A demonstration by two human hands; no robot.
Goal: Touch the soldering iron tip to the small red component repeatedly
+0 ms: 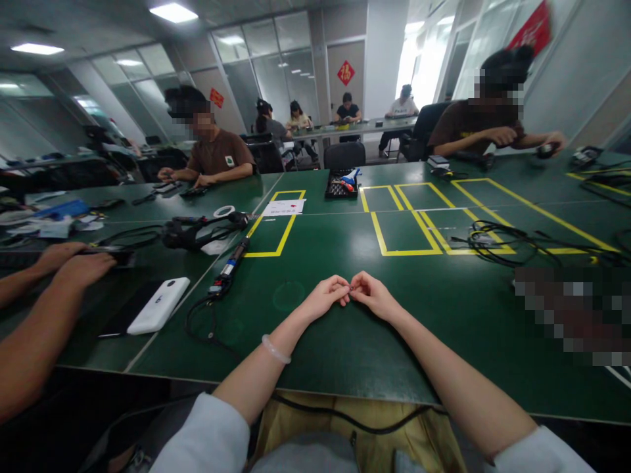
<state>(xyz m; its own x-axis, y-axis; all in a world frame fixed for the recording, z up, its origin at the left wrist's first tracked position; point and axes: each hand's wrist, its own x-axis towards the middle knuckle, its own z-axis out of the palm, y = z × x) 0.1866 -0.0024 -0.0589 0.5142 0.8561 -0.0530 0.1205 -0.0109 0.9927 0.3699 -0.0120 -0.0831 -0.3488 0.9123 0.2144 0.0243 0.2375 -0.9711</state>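
White sleeves and bare forearms reach from the camera onto the green table (345,341). On the left wrist sits a pale bangle (276,350). Left hand (325,297) and right hand (375,295) meet fingertip to fingertip above the mat, both curled nearly closed, pinching a tiny dark part (351,288) between them; what the part is cannot be told.

Far left of the hands, a co-worker's hands (73,259) rest on a dark device. Nearer, a white power bank (158,305) lies beside a black phone, then an electric screwdriver (229,266) with its looped cable. Beyond it sit a tape roll (224,211) and a white sheet (283,207) with red print too small to read, inside a yellow tape rectangle (276,226). Behind the hands stands a black parts tray (342,186). To their right, more yellow outlines and tangled black cables (493,238).

Glass partitions wall the office; a red diamond sign (346,72) with one Chinese character hangs on the far door. People sit working at other tables.
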